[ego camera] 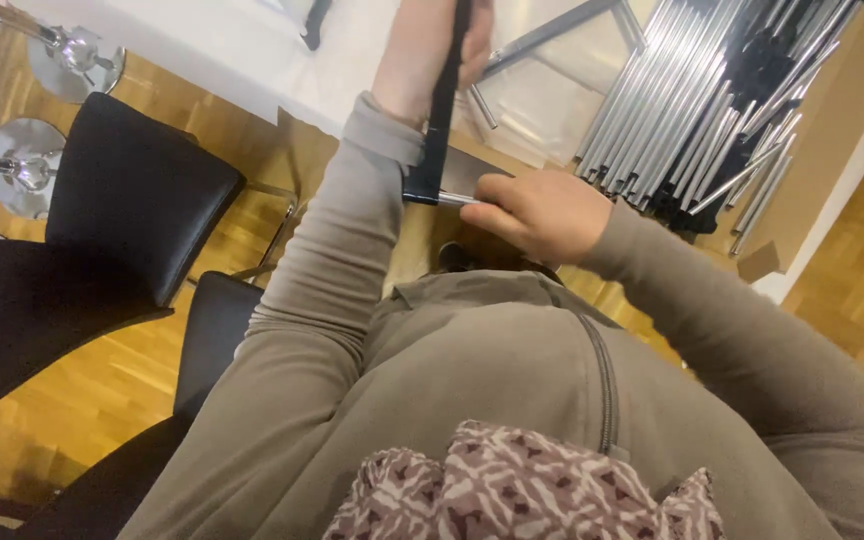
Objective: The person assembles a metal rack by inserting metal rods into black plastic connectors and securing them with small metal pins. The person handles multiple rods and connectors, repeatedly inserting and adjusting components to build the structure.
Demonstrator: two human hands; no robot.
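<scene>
My left hand [422, 50] is raised at the top middle, closed around a long black bar [442, 110] that runs down along my wrist. At the bar's lower end, a short silver rod [457, 198] sticks out sideways. My right hand [542, 212] pinches that rod with closed fingers, just right of the bar. Both arms wear grey-green sleeves.
A pile of several silver and black metal tubes [712, 110] lies on brown cardboard [832, 130] at the top right. A white sheet [242, 50] with clear plastic lies ahead. Black chairs [132, 200] with chrome feet stand on the wooden floor at left.
</scene>
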